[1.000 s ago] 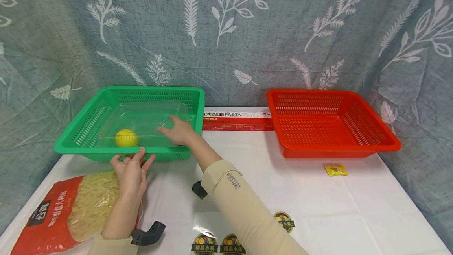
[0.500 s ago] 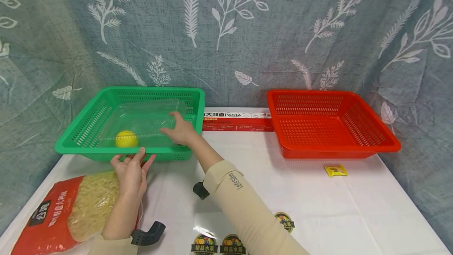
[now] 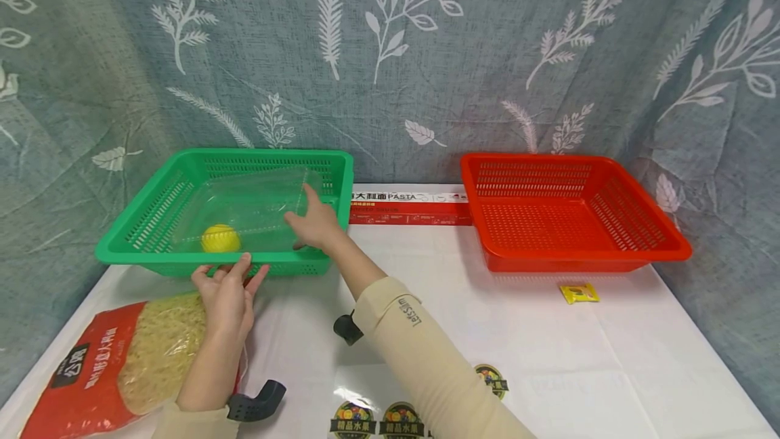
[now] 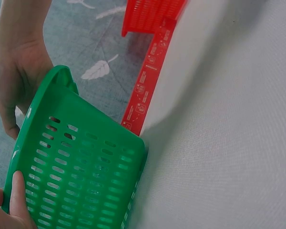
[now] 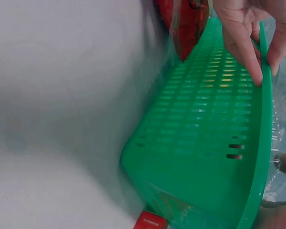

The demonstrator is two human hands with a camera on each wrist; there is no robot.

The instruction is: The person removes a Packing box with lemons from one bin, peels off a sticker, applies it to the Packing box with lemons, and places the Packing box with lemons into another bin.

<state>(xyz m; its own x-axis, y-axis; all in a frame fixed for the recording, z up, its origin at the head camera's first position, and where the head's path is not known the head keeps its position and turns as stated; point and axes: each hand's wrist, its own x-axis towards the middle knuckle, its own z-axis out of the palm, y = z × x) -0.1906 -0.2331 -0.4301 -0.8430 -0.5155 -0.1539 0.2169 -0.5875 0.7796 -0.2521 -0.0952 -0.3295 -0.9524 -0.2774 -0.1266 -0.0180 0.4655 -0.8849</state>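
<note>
In the head view a green plastic basket [image 3: 177, 259] stands at the left. My left hand [image 3: 227, 300] grips its front rim, and the right wrist view shows the thumb and fingers [image 5: 250, 62] on either side of that rim. Inside the basket lies a clear plastic box [image 3: 252, 198], its right side raised. My right hand [image 3: 318, 222] reaches over the basket's right front corner and pinches the box's right edge. A yellow ball [image 3: 221, 239] shows through the clear plastic near the front wall.
A red basket [image 3: 575, 256] stands at the right, with a small yellow packet [image 3: 579, 293] before it. A red pasta box [image 3: 408, 212] lies between the baskets. A pasta bag [image 3: 122, 358] lies at the front left. Round fruit stickers [image 3: 353, 420] are near the front edge.
My right hand has moved slightly up and right, and the right side of the clear plastic box has risen with it. My left hand stays on the green basket's rim.
</note>
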